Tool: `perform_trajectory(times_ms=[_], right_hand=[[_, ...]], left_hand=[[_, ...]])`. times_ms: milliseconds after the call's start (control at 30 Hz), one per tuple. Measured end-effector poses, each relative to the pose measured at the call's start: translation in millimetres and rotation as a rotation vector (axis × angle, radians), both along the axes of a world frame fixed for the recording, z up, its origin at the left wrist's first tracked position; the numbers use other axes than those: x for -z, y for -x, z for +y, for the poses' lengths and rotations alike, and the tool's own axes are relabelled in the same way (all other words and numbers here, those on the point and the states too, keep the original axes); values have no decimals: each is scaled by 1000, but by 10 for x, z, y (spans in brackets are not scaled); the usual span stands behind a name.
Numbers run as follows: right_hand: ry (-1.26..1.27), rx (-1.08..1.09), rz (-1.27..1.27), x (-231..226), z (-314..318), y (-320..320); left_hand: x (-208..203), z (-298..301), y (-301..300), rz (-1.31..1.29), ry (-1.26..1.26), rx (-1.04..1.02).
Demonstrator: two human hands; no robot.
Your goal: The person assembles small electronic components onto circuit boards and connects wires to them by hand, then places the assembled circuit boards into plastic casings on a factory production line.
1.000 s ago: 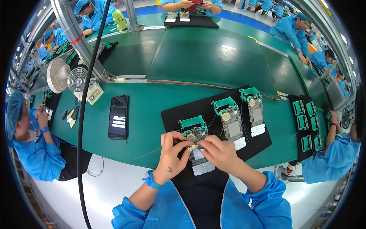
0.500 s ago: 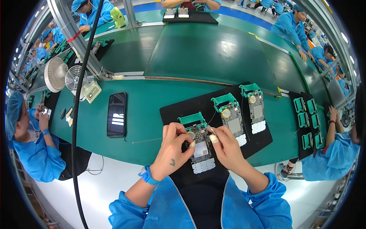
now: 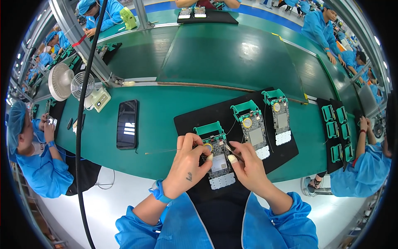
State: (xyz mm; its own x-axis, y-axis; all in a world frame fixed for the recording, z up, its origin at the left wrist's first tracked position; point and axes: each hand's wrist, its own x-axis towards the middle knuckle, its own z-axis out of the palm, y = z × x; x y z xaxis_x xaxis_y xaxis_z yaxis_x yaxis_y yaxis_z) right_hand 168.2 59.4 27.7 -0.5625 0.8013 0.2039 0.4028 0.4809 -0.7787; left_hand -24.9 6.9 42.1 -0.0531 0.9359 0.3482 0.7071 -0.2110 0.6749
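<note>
In front of me a circuit board (image 3: 226,171) lies on a black mat (image 3: 188,121), its far end at a green plastic frame (image 3: 206,130). A round yellow-rimmed cell sits on it, partly behind my fingers. My left hand (image 3: 186,166) is closed in a pinch over the board's left edge, on a thin wire (image 3: 163,151) that sticks out to the left. My right hand (image 3: 253,168), with a pale finger cot on the thumb, pinches a slim pointed tool (image 3: 228,147), apparently tweezers. Its tip is at the board's upper right, near the frame. The wire's other end is hidden.
Two more boards with green frames (image 3: 243,111) (image 3: 273,96) lie to the right on the mat. A phone (image 3: 127,124) and a small fan (image 3: 99,98) are on the left. A black cable (image 3: 81,166) hangs down. Co-workers sit on both sides; more green frames (image 3: 331,129) lie far right.
My right hand's fingers have shifted slightly down, and its tool now slants over the board's right edge. My left hand keeps its pinch. The view has moved a little.
</note>
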Motion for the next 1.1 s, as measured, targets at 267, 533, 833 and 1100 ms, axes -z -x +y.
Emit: perform_trajectory(times_ms=[267,533,833,1100], right_hand=[[-127,-68,-74,16,-88,-72],[-252,-65,-148,55,-192,55],[-594,5,-299,272,-230,111],[-440,374,-130,95,372,-252]], left_hand=[[-16,-26,-21,-14,23,-24],[-18,-12,-51,4,37,-61],[83,-15,-100,14,-1,-85],[30,31,-12,176,-143,-308]])
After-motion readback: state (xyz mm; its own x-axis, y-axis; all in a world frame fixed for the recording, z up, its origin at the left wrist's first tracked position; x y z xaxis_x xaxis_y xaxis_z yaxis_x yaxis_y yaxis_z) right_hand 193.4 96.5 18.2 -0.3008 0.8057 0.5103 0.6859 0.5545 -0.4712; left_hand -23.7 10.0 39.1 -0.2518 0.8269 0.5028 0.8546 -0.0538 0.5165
